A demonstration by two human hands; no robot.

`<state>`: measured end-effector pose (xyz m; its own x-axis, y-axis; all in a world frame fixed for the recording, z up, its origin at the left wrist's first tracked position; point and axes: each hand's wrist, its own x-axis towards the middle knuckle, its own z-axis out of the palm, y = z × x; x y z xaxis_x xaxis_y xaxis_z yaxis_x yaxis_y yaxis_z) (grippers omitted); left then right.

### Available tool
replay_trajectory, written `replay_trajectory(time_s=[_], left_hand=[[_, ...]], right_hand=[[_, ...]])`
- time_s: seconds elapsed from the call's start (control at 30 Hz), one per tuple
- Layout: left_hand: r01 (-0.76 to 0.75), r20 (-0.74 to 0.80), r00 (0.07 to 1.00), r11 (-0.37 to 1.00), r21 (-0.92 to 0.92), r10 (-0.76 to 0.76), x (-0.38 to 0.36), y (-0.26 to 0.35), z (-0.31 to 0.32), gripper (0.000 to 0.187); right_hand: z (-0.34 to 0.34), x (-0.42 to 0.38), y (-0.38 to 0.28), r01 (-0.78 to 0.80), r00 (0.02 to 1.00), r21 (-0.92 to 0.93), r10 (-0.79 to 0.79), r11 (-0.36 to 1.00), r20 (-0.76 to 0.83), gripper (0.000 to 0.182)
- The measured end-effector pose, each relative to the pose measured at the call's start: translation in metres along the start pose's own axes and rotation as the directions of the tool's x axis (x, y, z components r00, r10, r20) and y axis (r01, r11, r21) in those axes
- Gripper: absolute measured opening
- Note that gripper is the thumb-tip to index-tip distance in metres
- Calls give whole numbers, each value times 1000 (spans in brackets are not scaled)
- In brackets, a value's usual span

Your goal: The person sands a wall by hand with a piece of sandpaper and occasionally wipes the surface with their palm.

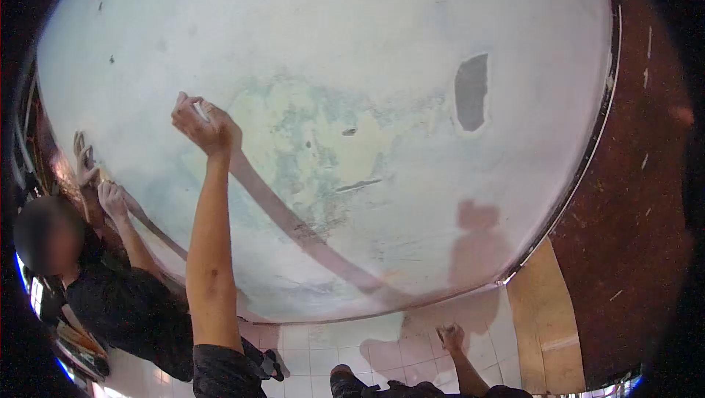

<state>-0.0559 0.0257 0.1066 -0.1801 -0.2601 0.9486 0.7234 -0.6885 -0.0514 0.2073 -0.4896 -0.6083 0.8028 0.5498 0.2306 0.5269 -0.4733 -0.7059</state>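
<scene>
My left hand (pixel 204 125) is raised against a large pale wall panel (pixel 352 23), fingers curled round a small white piece (pixel 200 110) that is mostly hidden in the grip. To its right the panel has a patchy yellow-green area (pixel 323 134) with small dark chips and scratches. Low on the right, over the floor, my right hand (pixel 452 337) hangs with its fingers bent inward. A small dark edge shows at those fingers, too little to name.
At the left a co-worker in a black shirt (pixel 125 317) has both hands (pixel 112 200) up at the panel. A grey oblong patch (pixel 471 93) marks the panel's right part. Below are white floor tiles (pixel 308 357), a tan board (pixel 547 317) and a brown surface (pixel 624 251).
</scene>
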Motion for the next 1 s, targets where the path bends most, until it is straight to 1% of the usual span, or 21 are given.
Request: replay_trajectory(time_s=[0.03, 0.07, 0.1, 0.13, 0.17, 0.23, 0.27, 0.37, 0.4, 0.43, 0.47, 0.57, 0.6, 0.7, 0.73, 0.83, 0.87, 0.93, 1.0], left_hand=[[-4, -4, 1000, 1000, 7, 4, 2, 1, 0, 20], [-6, -4, 1000, 1000, 12, 6, 1, 0, 0, 20], [-7, -6, 1000, 1000, 14, 7, 0, 0, 1, 19], [31, 5, 1000, 999, -12, -31, 0, 1, 0, 19], [38, 16, 999, 999, -17, -38, -1, 0, -1, 19], [48, 33, 998, 998, -31, -47, -1, -3, 0, 19], [21, 15, 1000, 1000, -15, -21, -2, -5, 3, 19], [14, 7, 1000, 999, -30, -14, -1, -5, 3, 18], [36, 13, 999, 998, -52, -35, -1, -3, 2, 18], [25, 14, 1000, 999, -48, -24, -2, -6, 3, 17], [14, 14, 1000, 999, -41, -14, 0, -6, 3, 17], [18, 13, 1000, 999, -50, -18, -2, -4, 0, 15], [21, 9, 1000, 999, -50, -21, -1, -2, 0, 15], [22, -5, 1000, 999, -41, -22, 0, -9, 3, 16], [20, 0, 1000, 999, -44, -20, -1, -10, 4, 16], [23, 1, 1000, 998, -53, -23, 0, -6, 2, 17], [23, -3, 1000, 998, -56, -23, 1, -5, 3, 17], [33, -3, 999, 998, -56, -34, 0, -6, 3, 17], [30, -6, 1000, 998, -53, -31, 0, -7, 4, 16]], right_hand=[[39, 21, 12, 36, 992, 34, -31, 999, -123, 36], [42, 39, -11, 77, 985, 154, -51, 985, -162, 35], [39, 65, -52, 62, 985, 255, -18, 965, -173, 34], [24, 94, -111, 51, 983, 354, 15, 934, -183, 33], [9, 111, -162, -18, 984, 433, 93, 901, -152, 32], [20, 127, -199, -45, 985, 516, 124, 855, -120, 33], [28, 131, -217, -63, 985, 557, 142, 828, -100, 33], [19, 122, -292, -78, 996, 671, 79, 737, 30, 38], [-1, 116, -325, -115, 992, 684, 52, 720, 111, 38], [-28, 110, -360, -149, 982, 694, 21, 705, 189, 39], [-40, 106, -378, -182, 964, 700, -14, 690, 265, 39], [-14, 104, -368, -114, 950, 700, -128, 705, 283, 39], [-14, 105, -371, -41, 963, 722, -167, 691, 214, 38], [-16, 120, -380, -22, 984, 707, -108, 707, 139, 33], [-24, 125, -382, -126, 970, 717, -68, 685, 235, 29], [-18, 152, -380, -74, 981, 680, -68, 730, 180, 24], [-27, 160, -399, 95, 990, 669, -137, 737, 10, 24], [-25, 184, -406, 201, 978, 695, -186, 691, -99, 25], [-34, 203, -432, 270, 963, 712, -194, 648, -189, 26]])
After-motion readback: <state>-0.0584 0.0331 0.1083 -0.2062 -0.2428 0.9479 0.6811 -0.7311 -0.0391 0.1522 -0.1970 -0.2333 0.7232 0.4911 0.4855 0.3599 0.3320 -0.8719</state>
